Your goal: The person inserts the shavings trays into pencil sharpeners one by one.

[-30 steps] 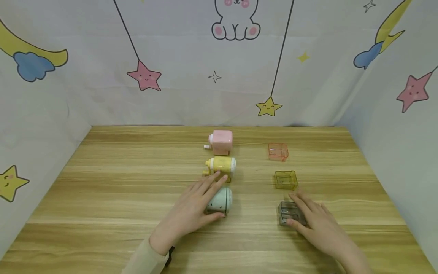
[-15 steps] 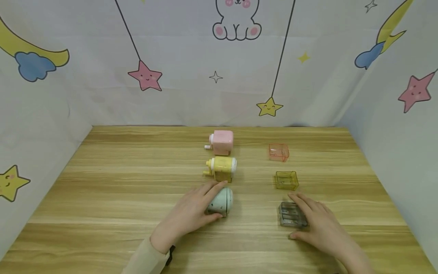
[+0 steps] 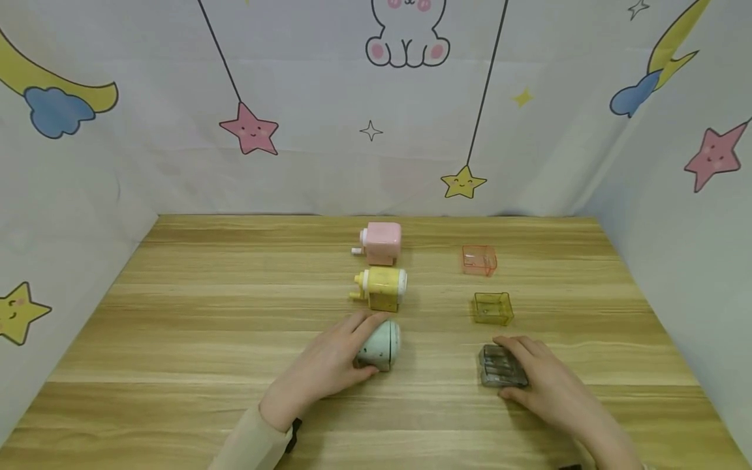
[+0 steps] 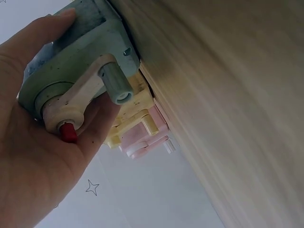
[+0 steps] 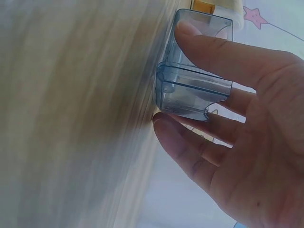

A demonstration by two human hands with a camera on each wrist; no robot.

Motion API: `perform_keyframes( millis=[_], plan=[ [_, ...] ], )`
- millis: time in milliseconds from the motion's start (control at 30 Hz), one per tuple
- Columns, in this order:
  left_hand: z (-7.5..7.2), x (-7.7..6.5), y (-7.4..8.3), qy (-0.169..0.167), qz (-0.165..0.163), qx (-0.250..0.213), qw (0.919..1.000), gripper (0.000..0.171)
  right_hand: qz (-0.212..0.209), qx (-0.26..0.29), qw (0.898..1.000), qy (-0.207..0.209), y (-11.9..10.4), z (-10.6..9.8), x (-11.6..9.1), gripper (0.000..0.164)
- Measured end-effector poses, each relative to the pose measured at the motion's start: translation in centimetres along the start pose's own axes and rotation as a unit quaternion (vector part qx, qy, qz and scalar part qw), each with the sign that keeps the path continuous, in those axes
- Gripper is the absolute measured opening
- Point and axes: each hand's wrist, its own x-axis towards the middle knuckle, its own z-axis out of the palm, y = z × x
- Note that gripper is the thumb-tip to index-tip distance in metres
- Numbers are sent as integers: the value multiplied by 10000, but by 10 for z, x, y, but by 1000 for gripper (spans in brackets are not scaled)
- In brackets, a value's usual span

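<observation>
My left hand (image 3: 329, 356) wraps around a mint-green hand-crank pencil sharpener (image 3: 378, 346), thumb on the near side and fingers over the far side. In the left wrist view, the sharpener's crank (image 4: 90, 88) and its red centre tip (image 4: 68, 132) face the palm. My right hand (image 3: 549, 385) grips a clear grey shavings tray (image 3: 499, 367) between thumb and fingers, from its right end. The right wrist view shows the thumb overlapping the tray (image 5: 190, 92), with fingers along the other side. The tray is low, close to the table.
Behind the green sharpener stand a yellow crank sharpener (image 3: 383, 289) and a pink one (image 3: 383, 243). A clear yellow tray (image 3: 492, 309) and a clear red-edged tray (image 3: 478, 260) lie beyond the grey one. A printed cloth (image 3: 305, 176) borders the wooden table (image 3: 194, 313).
My left fingers have drawn back from over the yellow sharpener and closed around the green one. My right thumb has shifted from the grey tray's front left to nearer its right end.
</observation>
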Motion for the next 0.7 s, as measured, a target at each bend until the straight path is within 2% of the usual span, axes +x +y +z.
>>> perform_keyframes(
  millis=[700],
  plan=[
    [-1, 0, -2, -99, 123, -203, 9997, 81, -179, -126, 9997, 125, -4, 0, 6, 69]
  ],
)
